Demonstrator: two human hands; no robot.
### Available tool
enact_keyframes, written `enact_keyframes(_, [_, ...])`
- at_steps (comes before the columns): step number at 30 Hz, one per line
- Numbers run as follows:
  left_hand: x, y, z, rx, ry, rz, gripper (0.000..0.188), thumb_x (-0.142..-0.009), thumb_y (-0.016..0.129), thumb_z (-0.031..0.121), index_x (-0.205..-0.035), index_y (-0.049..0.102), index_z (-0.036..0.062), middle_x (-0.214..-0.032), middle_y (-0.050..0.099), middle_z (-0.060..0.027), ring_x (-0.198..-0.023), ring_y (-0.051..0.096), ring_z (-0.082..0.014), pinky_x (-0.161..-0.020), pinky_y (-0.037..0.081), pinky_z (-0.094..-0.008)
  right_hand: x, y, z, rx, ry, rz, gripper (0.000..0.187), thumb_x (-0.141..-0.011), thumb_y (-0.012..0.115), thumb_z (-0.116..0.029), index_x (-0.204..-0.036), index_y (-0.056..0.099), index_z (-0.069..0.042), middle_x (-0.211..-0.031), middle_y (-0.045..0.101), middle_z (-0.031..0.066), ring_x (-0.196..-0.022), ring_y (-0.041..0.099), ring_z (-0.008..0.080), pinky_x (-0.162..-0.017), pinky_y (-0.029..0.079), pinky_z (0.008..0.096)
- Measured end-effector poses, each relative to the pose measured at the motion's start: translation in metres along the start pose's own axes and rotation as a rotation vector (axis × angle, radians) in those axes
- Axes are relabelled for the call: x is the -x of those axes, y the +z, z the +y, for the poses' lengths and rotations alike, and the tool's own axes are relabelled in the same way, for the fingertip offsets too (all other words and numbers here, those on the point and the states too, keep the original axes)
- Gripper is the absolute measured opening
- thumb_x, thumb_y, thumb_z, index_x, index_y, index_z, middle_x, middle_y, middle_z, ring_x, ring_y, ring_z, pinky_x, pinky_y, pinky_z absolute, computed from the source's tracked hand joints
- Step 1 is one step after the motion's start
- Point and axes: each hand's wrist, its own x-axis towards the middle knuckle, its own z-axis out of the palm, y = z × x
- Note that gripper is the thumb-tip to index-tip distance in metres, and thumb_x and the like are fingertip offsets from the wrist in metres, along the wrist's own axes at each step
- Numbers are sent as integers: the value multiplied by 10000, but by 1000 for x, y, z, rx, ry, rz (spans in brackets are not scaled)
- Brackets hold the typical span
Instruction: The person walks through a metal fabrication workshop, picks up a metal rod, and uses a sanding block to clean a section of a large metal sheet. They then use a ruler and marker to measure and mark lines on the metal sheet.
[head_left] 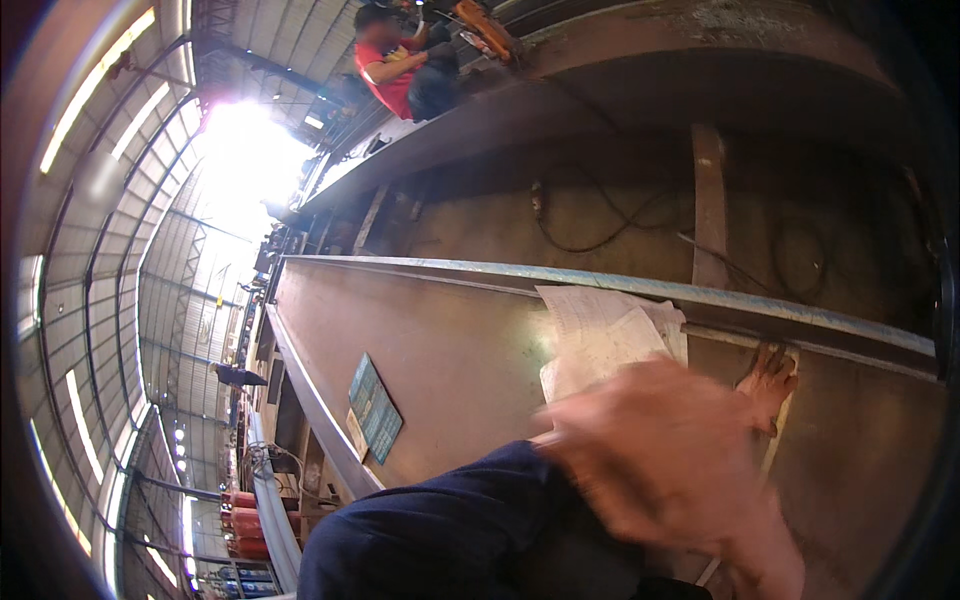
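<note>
My left hand (768,385) presses on the corner of a pale L-shaped square (787,405), its fingers bent over the strip. The square lies on a wide brown steel plate (460,340). Closer to the camera, my right hand (640,440) is smeared by motion and hides most of my left forearm; its fingers cannot be made out. Printed paper sheets (600,325) lie just beyond it, partly covered by it. Farther left on the plate rests a dark green rectangular board (375,408) beside a small tan piece (356,436).
A raised steel flange (600,277) borders the plate's far side. Past it, a cable (560,245) lies between cross ribs (709,200) of a steel frame. A person in a red top (385,65) crouches at the top. Red cylinders (245,525) stand at lower left.
</note>
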Motion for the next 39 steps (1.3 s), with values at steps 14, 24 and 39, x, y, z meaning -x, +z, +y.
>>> enact_keyframes(14, [-2, -45, -4, 112, 75, -281, 1015, -664, 897, 610, -1399, 524, 17, -1540, 400, -210, -1526, 293, -439, -1214, 145, -752, 349, -60, 130, 879, 1042, 510, 260, -1009, 614, -98, -1265, 597, -61, -976, 729, 212, -883, 724, 388, -735, 564, 467])
enact_keyframes(24, [7, -34, -13, 21, 81, -238, 1045, -680, 903, 601, -1440, 473, 26, -1466, 437, -187, -1525, 303, -425, -1208, 177, -743, 308, -30, 240, 957, 958, 432, 273, -861, 632, -42, -1132, 605, -41, -954, 717, 222, -871, 700, 418, -768, 547, 509])
enact_keyframes(39, [5, -28, -13, 62, 89, -230, 1038, -668, 899, 604, -1429, 483, 33, -1512, 428, -172, -1512, 325, -399, -1198, 172, -758, 319, -43, 224, 900, 1057, 230, 201, -860, 625, -50, -1059, 637, -27, -867, 698, 235, -885, 686, 435, -773, 531, 534])
